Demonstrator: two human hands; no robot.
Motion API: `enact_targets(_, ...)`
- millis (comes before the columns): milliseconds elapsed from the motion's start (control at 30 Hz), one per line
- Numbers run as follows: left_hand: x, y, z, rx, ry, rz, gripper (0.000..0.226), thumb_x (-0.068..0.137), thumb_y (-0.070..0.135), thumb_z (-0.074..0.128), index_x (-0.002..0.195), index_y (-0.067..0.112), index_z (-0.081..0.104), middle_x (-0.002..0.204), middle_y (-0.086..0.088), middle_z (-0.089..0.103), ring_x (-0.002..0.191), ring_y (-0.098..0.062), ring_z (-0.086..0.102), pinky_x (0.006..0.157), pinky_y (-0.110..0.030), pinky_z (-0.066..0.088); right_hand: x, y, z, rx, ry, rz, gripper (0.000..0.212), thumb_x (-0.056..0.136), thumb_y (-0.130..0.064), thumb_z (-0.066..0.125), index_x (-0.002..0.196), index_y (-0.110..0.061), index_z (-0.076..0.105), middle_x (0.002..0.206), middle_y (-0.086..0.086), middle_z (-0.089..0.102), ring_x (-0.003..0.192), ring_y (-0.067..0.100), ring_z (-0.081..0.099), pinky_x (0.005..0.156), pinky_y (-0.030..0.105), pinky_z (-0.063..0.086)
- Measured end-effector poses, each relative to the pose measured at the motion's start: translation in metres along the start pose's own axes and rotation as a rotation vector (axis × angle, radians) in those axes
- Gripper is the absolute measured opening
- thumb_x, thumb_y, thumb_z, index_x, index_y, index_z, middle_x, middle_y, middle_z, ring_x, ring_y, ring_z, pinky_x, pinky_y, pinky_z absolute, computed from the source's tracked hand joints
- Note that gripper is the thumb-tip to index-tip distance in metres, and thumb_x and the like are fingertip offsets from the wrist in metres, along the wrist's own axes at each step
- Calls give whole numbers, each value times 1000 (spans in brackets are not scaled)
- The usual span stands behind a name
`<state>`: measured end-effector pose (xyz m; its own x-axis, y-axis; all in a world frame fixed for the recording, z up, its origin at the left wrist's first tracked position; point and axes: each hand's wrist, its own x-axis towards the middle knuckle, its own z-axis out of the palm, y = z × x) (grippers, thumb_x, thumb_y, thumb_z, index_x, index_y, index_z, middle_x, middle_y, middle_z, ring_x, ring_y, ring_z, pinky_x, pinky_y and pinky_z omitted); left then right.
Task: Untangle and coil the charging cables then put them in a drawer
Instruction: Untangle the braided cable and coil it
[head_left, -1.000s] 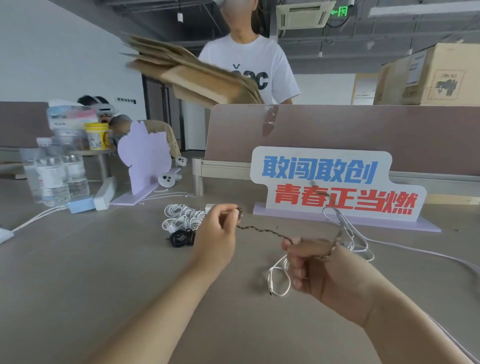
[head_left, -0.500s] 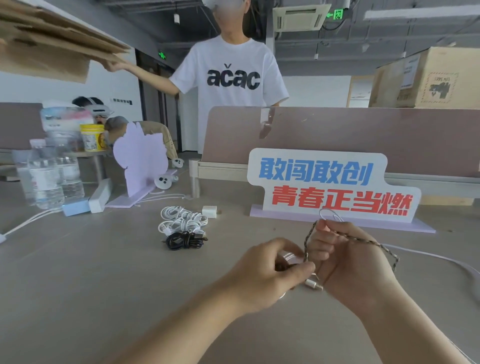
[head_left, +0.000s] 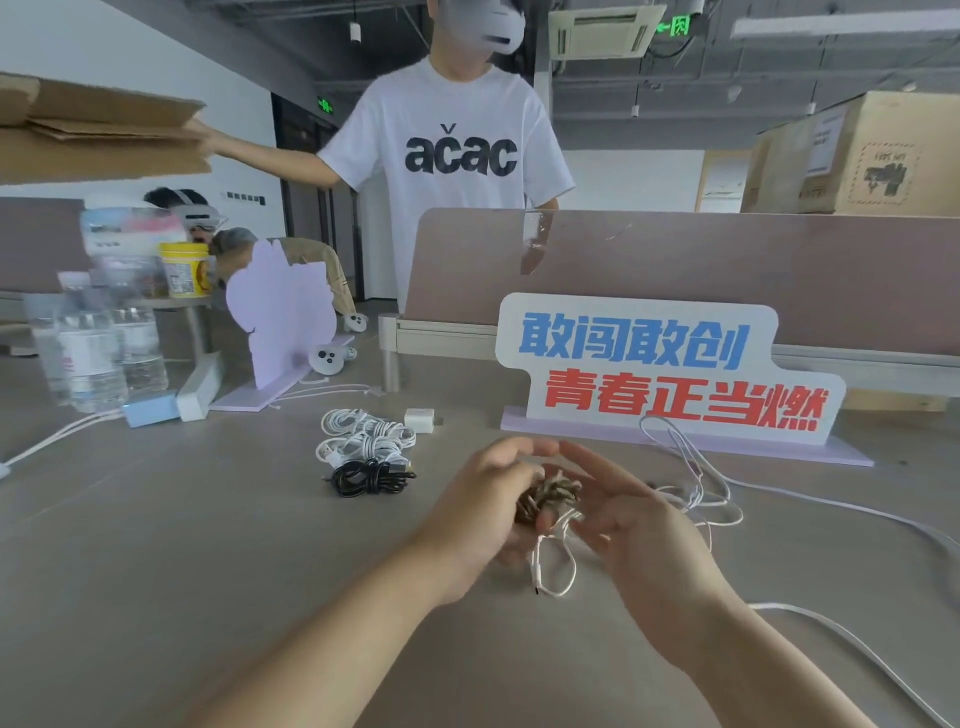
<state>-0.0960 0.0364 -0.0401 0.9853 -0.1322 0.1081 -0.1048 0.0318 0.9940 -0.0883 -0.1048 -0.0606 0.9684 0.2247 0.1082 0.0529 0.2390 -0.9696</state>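
Braided cable (head_left: 551, 492), bunched into a small coil, sits btwn both hands above tabletop (head_left: 208, 545). Left hand (head_left: 480, 506) curls fingers round it; right hand (head_left: 641, 530) has fingers straight against it, gripping nothing. Thin white cable (head_left: 553, 574) loops just below. Coiled white cables (head_left: 363, 436) & black coil (head_left: 371, 475) lie on tabletop to the left.

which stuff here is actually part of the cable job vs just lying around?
Job:
- braided cable, bundled between left hand and right hand
- loose white cable
- coiled white cables
- coiled black cable

Lying about:
- slogan sign
- water bottles
- yellow tub
- white controller
- cardboard box
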Motion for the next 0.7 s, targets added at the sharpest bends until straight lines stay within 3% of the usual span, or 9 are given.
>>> enact_targets(133, 1, 9, -3, -320, -90, -137, 30, 99, 19, 31, 111, 20, 59, 48, 2, 43, 32, -4, 21, 36, -8, 13, -1, 6, 7, -238, -229, 19, 35, 71, -8, 51, 100, -15, 70, 101, 10, 72, 103, 26, 63, 101, 40, 39)
enact_targets(200, 3, 13, -4, -435, -102, -172, 29, 97, 20, 33, 106, 19, 60, 48, 4, 41, 33, -3, 20, 33, -10, 11, -9, 7, 12, -381, -177, -29, 15, 79, -18, 56, 77, -15, 70, 75, 8, 69, 74, 21, 60, 81, 36, 41)
enact_targets(233, 5, 14, -7, -483, -79, -187, 28, 96, 18, 33, 103, 18, 60, 49, 4, 41, 32, -2, 20, 32, -12, 10, -10, 7, 14, -397, -114, -53, 22, 85, -20, 56, 67, -16, 67, 60, 6, 61, 62, 20, 52, 73, 37, 39)
enact_targets(300, 12, 12, -17, -533, 15, -218, 23, 96, 18, 35, 96, 15, 57, 51, 3, 44, 32, -2, 22, 30, -12, 11, -11, 8, 16, -404, 17, -59, 31, 93, -17, 52, 65, -16, 66, 45, -3, 45, 48, 14, 40, 62, 31, 36)
enact_targets(400, 22, 7, -32, -551, 100, -271, 23, 96, 26, 46, 84, 7, 53, 59, -4, 50, 33, -5, 31, 30, -12, 19, -9, 4, 12, -717, 167, -176, 24, 88, -20, 55, 68, -13, 66, 41, -8, 38, 41, 7, 32, 48, 21, 28)
enact_targets(467, 23, 2, -35, -468, 91, -292, 21, 93, 24, 53, 84, 5, 53, 64, -5, 53, 36, -6, 35, 32, -13, 24, -10, 2, 12, -886, 217, -282, 27, 86, -19, 55, 62, -6, 55, 43, -4, 33, 45, 10, 28, 44, 21, 21)
enact_targets(567, 20, -8, -27, -108, 104, -220, 12, 95, 15, 54, 87, 7, 57, 68, -3, 55, 42, -6, 39, 38, -15, 28, -13, 2, 11, -1051, 246, -405, 31, 87, -20, 53, 63, -4, 42, 46, 1, 31, 50, 14, 23, 47, 28, 19)
enact_targets(700, 22, -21, -19, 238, 174, -64, 19, 98, 23, 49, 89, 13, 61, 72, -4, 59, 50, -12, 42, 49, -22, 33, -14, 1, 7, -1126, 164, -498, 35, 88, -21, 53, 62, -8, 35, 48, 1, 32, 51, 17, 24, 48, 30, 18)
